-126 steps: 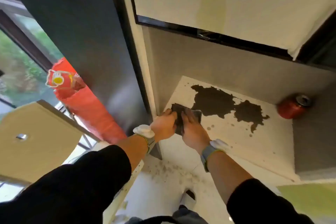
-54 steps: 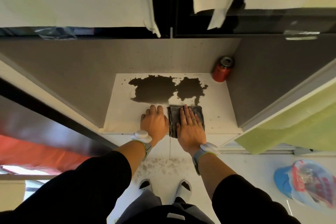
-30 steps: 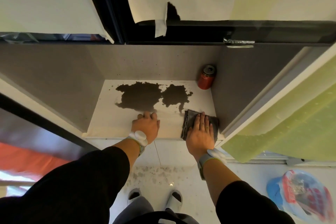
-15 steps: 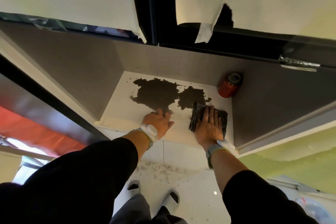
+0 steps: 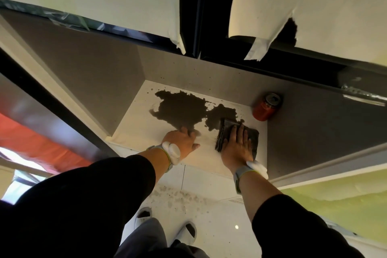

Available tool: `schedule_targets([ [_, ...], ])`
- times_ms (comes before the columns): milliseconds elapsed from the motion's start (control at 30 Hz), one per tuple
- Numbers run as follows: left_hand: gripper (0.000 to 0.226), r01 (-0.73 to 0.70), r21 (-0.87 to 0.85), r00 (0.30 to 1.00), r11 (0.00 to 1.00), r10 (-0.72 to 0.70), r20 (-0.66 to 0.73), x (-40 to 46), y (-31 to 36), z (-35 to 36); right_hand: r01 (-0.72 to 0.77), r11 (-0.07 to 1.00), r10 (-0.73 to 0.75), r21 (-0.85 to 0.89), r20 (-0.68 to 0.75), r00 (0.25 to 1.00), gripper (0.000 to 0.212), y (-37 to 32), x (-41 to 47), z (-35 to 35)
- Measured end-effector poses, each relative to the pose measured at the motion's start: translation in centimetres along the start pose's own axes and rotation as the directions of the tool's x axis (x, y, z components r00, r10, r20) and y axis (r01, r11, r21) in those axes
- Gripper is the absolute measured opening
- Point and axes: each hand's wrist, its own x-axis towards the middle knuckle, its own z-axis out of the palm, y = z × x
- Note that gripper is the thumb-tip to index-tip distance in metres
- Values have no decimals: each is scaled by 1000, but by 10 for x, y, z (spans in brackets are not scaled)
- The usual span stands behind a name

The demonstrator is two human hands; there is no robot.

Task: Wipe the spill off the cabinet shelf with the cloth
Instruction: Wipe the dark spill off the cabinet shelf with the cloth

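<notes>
The right hand [image 5: 237,144] lies flat, fingers straight and spread, pressing down on the folded dark cloth [image 5: 252,138] at the right front of the cabinet shelf [image 5: 134,125]. The cloth's far edge touches the smaller right lobe of the dark spill [image 5: 182,109], with the fingertips just short of that edge. The left hand [image 5: 182,140] rests palm down on the bare shelf to the left of the cloth, released and holding nothing, its fingertips at the near edge of the spill's larger left lobe. Both wrists carry pale bands, and black sleeves cover the forearms.

Beyond the cloth, a red can [image 5: 265,107] stands in the right rear corner of the shelf, close to the spill's right edge and against the grey cabinet wall [image 5: 314,123]. Small dark droplets dot the shelf around the spill. Below the shelf's front edge, the pale floor [image 5: 209,211] is speckled with spots, and two light slippers [image 5: 186,232] show there.
</notes>
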Motion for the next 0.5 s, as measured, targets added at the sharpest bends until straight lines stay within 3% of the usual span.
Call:
schedule_targets([
  [200, 61, -26, 32, 1000, 999, 26, 6, 3, -3, 1, -210, 978, 210, -5, 31, 977, 74, -30, -1, -1],
  [500, 59, -19, 32, 1000, 999, 19, -1, 0, -1, -6, -95, 988, 89, 119, 54, 995, 88, -10, 25, -11],
])
